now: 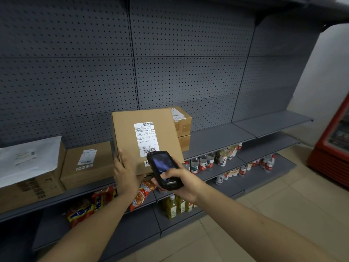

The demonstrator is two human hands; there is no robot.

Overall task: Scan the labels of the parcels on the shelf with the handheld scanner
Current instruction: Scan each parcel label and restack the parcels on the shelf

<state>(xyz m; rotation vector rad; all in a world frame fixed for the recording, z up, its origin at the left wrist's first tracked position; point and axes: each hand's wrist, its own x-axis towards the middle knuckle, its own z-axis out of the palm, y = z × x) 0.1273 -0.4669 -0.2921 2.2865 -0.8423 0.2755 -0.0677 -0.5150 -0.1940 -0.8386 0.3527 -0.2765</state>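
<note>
parcel [145, 137], a flat brown carton, bears a white barcoded label [146, 137].

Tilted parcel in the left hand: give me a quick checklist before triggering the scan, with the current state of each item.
1. Left hand grips the tilted parcel at its lower left edge: ok.
2. Label faces the camera: ok.
3. Lower barcode clear of the scanner: not ok, partly covered.
4. Right hand holds the scanner firmly: ok.
5. Scanner screen ready: cannot tell, blurred.
6. Scan beam on the label: cannot tell.
</note>
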